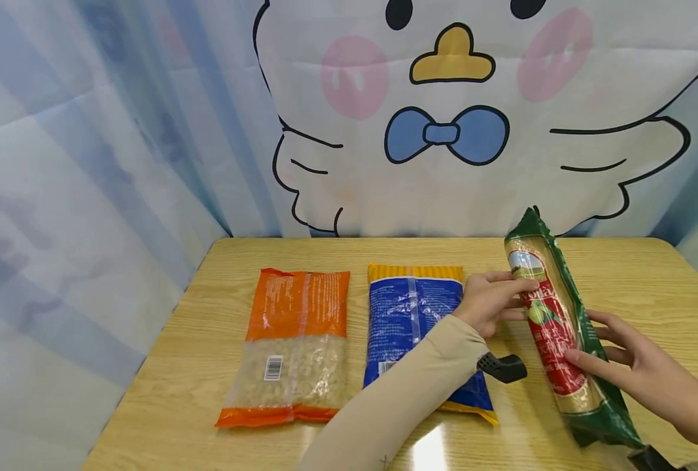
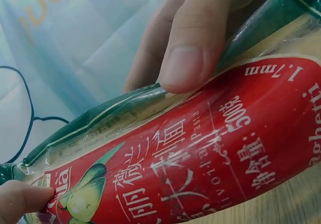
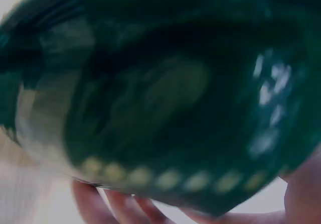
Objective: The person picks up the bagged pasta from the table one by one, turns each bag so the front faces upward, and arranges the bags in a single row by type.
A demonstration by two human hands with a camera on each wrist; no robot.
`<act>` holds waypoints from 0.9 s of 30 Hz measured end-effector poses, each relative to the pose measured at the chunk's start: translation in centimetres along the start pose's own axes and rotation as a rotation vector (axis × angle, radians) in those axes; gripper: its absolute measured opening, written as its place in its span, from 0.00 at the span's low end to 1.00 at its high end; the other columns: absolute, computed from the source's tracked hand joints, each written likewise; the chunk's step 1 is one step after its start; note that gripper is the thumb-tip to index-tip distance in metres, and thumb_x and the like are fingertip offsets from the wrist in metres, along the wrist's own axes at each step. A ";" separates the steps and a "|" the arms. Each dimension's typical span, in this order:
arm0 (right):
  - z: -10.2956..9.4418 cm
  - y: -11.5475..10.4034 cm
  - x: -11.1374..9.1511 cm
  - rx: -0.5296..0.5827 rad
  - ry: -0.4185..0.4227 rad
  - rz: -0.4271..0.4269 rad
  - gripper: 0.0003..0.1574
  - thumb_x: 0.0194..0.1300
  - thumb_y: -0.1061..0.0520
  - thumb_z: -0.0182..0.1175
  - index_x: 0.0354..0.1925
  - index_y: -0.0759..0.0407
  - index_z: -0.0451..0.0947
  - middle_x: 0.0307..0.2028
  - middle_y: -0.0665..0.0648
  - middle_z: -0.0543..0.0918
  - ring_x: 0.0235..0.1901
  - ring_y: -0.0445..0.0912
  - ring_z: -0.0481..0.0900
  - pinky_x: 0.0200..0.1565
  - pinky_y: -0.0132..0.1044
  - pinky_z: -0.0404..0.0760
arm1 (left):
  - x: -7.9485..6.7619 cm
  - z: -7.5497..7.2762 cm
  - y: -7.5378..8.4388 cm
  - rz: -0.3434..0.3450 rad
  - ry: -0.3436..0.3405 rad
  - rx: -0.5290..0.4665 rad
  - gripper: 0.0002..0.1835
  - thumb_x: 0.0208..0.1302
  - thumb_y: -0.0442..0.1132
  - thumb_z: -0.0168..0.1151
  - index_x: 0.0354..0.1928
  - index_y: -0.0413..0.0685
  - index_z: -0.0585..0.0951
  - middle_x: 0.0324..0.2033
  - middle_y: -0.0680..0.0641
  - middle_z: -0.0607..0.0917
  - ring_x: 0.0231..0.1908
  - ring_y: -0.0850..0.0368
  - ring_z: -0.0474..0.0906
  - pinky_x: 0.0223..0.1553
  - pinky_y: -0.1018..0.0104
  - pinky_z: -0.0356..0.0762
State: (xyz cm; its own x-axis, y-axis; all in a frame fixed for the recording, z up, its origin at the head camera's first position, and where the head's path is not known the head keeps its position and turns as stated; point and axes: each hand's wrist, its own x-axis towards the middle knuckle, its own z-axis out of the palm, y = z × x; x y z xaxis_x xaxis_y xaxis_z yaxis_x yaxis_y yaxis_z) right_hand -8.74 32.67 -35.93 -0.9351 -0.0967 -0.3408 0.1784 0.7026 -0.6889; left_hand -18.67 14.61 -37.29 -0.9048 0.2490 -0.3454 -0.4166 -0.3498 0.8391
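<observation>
A long bag of spaghetti (image 1: 551, 327), green with a red label, is held tilted above the right part of the table. My left hand (image 1: 490, 302) grips its upper left side, thumb over the label. Lower down on the right side, my right hand (image 1: 637, 366) holds the bag between thumb and fingers. The left wrist view brings the label on the spaghetti bag (image 2: 165, 169) up close, with a thumb on either side of it. In the right wrist view the green end of the bag (image 3: 165, 98) is blurred and covers most of the picture.
Left of the hands, a blue and yellow bag (image 1: 396, 320) lies flat, partly hidden by my left forearm. Further left lies an orange bag (image 1: 298, 347) with a clear lower window. Both rest on the wooden table (image 1: 178, 366), and a printed curtain (image 1: 349, 176) hangs behind.
</observation>
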 end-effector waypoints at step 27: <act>0.7 -0.2 -0.8 0.048 0.123 -0.062 0.58 0.73 0.49 0.59 0.74 0.77 0.31 0.63 0.86 0.57 0.56 0.83 0.61 0.42 0.58 0.86 | -1.1 0.6 0.7 0.059 0.044 0.026 0.09 0.56 0.37 0.75 0.37 0.52 0.84 0.28 0.45 0.87 0.31 0.40 0.88 0.36 0.48 0.87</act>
State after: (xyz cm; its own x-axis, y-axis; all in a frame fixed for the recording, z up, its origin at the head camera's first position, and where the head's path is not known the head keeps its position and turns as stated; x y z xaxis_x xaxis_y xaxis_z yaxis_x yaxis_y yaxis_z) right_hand -7.79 32.12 -36.01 -0.9748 -0.0499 -0.2176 0.1305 0.6635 -0.7367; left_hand -17.89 14.67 -36.05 -0.9311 0.1884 -0.3122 -0.3600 -0.3389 0.8692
